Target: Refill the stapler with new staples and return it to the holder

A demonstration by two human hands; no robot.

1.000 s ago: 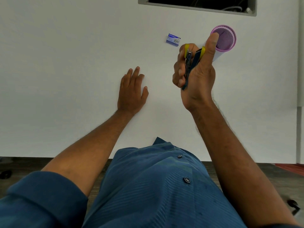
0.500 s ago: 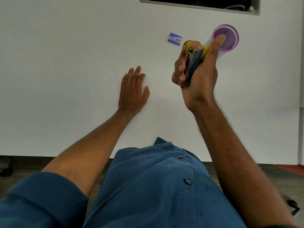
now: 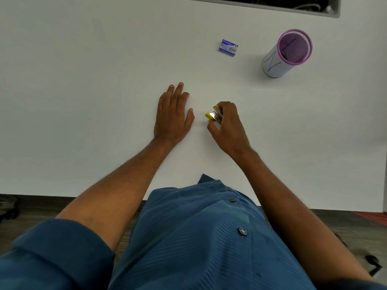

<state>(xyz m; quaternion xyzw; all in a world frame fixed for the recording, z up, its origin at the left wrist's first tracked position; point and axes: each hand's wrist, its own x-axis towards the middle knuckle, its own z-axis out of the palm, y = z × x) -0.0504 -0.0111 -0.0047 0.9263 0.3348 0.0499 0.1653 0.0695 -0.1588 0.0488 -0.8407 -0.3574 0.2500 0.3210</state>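
Filling the bottom of the frame, a blue buttoned shirt (image 3: 199,237) hangs nearest the camera, with a strip of dark floor (image 3: 31,208) showing under the near edge of the white table (image 3: 83,80). Two bare forearms run up from the lower corners toward the centre of the frame. The left hand (image 3: 172,118) lies palm down on the table just left of centre, its fingers straight and close together, holding nothing. Just right of it, and apart from it, the right hand (image 3: 227,126) grips the stapler (image 3: 214,115), fingers curled over the top and thumb low on the near side. Only the stapler's yellow ends and a bright metal part show past the fingers at the hand's left side; whether it rests on the table I cannot tell. Farther up, above the right hand and well apart from it, a small blue staple box (image 3: 228,48) lies flat on the table. To the right of the box, in the upper right of the frame, the holder (image 3: 278,63) stands upright, a white cylinder with a purple rim and a purple mesh inside. Along the top edge a dark recessed opening (image 3: 261,2) cuts into the table.
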